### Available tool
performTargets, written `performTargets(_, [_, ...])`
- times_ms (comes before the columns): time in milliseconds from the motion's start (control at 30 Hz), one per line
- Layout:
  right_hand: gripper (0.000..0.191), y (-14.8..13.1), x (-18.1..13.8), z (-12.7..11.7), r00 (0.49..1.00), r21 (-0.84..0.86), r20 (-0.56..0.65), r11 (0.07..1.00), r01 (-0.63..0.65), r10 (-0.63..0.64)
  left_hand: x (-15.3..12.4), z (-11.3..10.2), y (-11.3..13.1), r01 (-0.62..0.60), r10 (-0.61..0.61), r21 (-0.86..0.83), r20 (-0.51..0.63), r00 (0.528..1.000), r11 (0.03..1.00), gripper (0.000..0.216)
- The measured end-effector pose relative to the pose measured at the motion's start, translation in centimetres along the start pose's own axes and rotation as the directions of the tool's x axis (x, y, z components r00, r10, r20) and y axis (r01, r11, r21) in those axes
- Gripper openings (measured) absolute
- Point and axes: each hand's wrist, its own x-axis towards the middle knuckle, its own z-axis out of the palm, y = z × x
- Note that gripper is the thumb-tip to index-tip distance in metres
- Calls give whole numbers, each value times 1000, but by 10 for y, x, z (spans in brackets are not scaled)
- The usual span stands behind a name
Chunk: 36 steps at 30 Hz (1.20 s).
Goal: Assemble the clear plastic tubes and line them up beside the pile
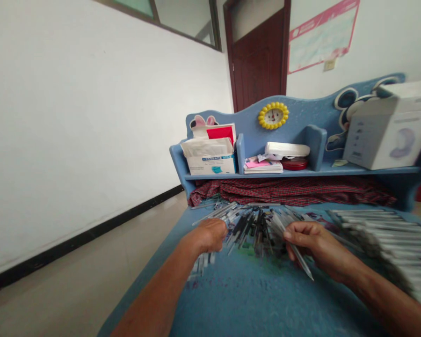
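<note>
My right hand (307, 236) pinches a clear, slim pen (304, 265) between thumb and fingers, its pointed end slanting down toward me. My left hand (211, 234) is closed over the left part of the loose pen pieces; its fingertips are turned away, so what they grip is hidden. Between the hands lies a spread of dark pen parts (254, 227). Clear tubes (228, 209) lie behind my left hand, and short whitish pieces (204, 263) lie just below it.
A large stack of pale pens (400, 248) covers the right of the blue table (259, 304). Along the back runs folded plaid cloth (287, 191) under a blue shelf (323, 171), which bears a mask box (212, 164), a white case (287, 149) and a big white carton (382, 131).
</note>
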Motion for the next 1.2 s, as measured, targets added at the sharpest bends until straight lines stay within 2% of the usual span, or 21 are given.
performTargets(100, [32, -1, 1, -1, 1000, 35, -30, 999, 10, -9, 1, -4, -3, -13, 11, 42, 37, 999, 999, 16])
performTargets(167, [31, -3, 1, -1, 998, 66, -61, 997, 30, -26, 0, -10, -5, -20, 20, 25, 22, 1000, 999, 13])
performTargets(267, [28, -6, 1, -1, 993, 129, -90, 988, 83, -72, -1, -15, -3, -29, 27, -205, -14, 1000, 978, 8])
performTargets(367, [27, -8, 1, -1, 991, 209, -96, 972, 109, -91, 0, -12, 9, -40, 72, -539, 39, 997, 841, 7])
performTargets(433, [26, -8, 1, 0, 990, 251, -103, 960, 120, -97, 1, -7, 21, -34, 95, -686, 51, 994, 727, 11])
performTargets(567, [19, -11, 0, 2, 982, 338, -139, 926, 169, -128, 3, 5, 43, -66, 130, -869, -2, 991, 491, 22])
performTargets(633, [17, -13, 0, 4, 978, 384, -153, 903, 192, -143, 3, 9, 50, -88, 154, -905, -25, 988, 417, 26])
performTargets(700, [18, -15, -2, 7, 974, 411, -164, 887, 211, -156, 2, 11, 55, -91, 174, -911, -22, 985, 402, 27])
performTargets(1033, [20, -15, -1, 7, 952, 377, -259, 891, 252, -160, -3, 9, 59, -99, 146, -881, -34, 989, 463, 17])
performTargets(1200, [20, -12, -1, 9, 953, 346, -258, 906, 243, -157, -5, 6, 63, -97, 131, -865, -37, 991, 492, 12])
